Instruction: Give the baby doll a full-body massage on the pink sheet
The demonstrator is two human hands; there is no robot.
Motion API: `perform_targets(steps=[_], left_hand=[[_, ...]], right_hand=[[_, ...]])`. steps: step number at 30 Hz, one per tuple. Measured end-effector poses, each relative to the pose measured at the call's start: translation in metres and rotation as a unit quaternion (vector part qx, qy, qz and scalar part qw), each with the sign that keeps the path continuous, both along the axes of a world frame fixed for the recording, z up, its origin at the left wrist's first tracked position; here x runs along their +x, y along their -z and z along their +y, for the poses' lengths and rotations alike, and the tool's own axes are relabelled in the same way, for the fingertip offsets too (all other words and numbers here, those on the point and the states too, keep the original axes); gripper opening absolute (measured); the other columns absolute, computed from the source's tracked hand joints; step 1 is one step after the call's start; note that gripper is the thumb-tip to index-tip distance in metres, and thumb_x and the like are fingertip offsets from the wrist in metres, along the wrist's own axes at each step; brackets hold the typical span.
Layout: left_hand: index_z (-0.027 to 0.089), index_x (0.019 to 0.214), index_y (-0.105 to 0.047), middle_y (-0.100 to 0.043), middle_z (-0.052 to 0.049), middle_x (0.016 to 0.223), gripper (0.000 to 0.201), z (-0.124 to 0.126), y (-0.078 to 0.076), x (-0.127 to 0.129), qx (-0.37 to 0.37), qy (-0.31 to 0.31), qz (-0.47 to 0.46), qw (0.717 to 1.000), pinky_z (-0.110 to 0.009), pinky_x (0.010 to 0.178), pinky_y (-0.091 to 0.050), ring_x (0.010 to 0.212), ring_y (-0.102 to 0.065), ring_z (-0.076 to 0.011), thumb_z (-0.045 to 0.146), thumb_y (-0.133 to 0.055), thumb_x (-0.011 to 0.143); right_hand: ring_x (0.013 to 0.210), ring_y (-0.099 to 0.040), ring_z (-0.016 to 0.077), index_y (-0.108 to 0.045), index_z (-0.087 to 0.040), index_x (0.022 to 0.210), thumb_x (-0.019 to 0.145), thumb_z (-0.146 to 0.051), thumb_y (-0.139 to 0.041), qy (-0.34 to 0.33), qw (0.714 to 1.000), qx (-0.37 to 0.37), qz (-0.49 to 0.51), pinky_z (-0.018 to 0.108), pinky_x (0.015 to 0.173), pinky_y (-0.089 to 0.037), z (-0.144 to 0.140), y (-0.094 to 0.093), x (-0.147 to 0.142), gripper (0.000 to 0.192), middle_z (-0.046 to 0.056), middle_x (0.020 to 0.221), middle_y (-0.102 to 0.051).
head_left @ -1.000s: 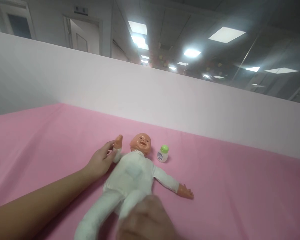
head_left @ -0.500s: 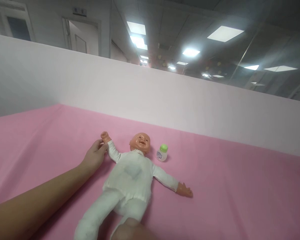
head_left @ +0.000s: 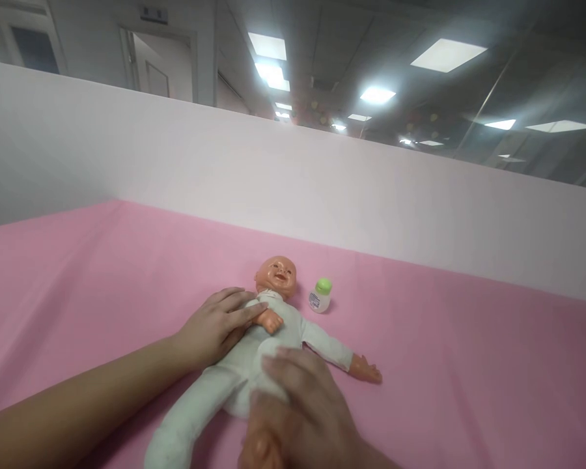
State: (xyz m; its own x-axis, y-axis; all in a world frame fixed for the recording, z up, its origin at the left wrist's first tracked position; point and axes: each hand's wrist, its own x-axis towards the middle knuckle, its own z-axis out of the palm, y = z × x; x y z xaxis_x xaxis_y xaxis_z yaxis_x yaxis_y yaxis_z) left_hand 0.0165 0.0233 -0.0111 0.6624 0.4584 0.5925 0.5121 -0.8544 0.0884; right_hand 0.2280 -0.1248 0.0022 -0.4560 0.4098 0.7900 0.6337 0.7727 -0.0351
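Bottle point(head_left: 320, 296) label unreadable. Left hand point(head_left: 215, 327) now folds doll point(head_left: 254, 365) arm across chest, earlier stretched outward. Right hand point(head_left: 303, 410) back, flat on belly, fingers open.

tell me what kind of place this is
Probably an office-type room with a staged work surface: ceiling light panels and a door show beyond a white partition, while a baby doll and a small green-capped bottle lie on a pink sheet.

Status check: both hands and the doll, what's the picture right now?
Left hand flat on doll, folding its arm across the chest. Right hand over the doll's lower body. Doll on its back on pink sheet. Green-capped bottle beside its head, untouched.
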Motion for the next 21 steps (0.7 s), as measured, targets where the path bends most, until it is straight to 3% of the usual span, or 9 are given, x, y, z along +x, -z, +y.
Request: perform_targets(steps=[4,9,14,17,21], left_hand=[[0.031,0.143,-0.058,-0.062,-0.008,0.140,0.044,0.000,-0.002,-0.001,-0.007,0.005,0.003,1.000,-0.051,0.107,-0.046,0.128,-0.053,-0.0306,0.023,-0.048,0.100],[0.030,0.143,-0.058,-0.063,-0.009,0.138,0.043,0.000,-0.002,0.000,-0.037,0.024,-0.021,0.999,-0.048,0.106,-0.047,0.124,-0.055,-0.0275,0.022,-0.047,0.102],[0.027,0.142,-0.058,-0.066,-0.007,0.135,0.041,0.005,-0.001,-0.003,-0.150,-0.012,-0.120,0.981,-0.044,0.108,-0.045,0.123,-0.058,-0.0265,0.033,-0.047,0.103],[0.027,0.143,-0.055,-0.066,-0.007,0.136,0.046,0.015,-0.001,-0.011,-0.274,-0.077,-0.222,0.933,-0.044,0.107,-0.046,0.122,-0.060,-0.0287,0.044,-0.049,0.101],[0.024,0.139,-0.056,-0.069,-0.010,0.128,0.054,0.039,0.005,-0.027,-0.395,-0.139,-0.386,0.822,-0.044,0.101,-0.051,0.118,-0.065,-0.0306,0.050,-0.055,0.093]], right_hand=[[0.131,-0.052,0.0337,-0.058,-0.017,0.125,0.087,-0.017,-0.060,0.060,0.998,-0.035,0.005,0.055,0.107,-0.050,0.016,-0.004,0.012,0.038,0.018,0.145,-0.052],[0.133,-0.050,0.0326,-0.057,-0.017,0.128,0.087,-0.014,-0.061,0.057,0.996,-0.068,-0.012,0.055,0.110,-0.047,0.022,-0.003,0.015,0.042,0.017,0.143,-0.053],[0.129,-0.053,0.0333,-0.059,-0.016,0.125,0.085,-0.013,-0.062,0.040,0.999,-0.030,0.001,0.055,0.107,-0.049,0.016,-0.005,0.011,0.040,0.017,0.135,-0.060],[0.123,-0.060,0.0322,-0.062,-0.020,0.123,0.086,-0.015,-0.063,0.001,1.000,-0.025,-0.004,0.053,0.100,-0.054,0.005,-0.010,0.009,0.037,0.013,0.126,-0.067],[0.109,-0.066,0.0258,-0.067,-0.032,0.118,0.094,-0.035,-0.066,-0.050,0.996,-0.044,-0.054,0.045,0.088,-0.059,-0.022,-0.014,0.004,0.024,0.004,0.119,-0.071]])
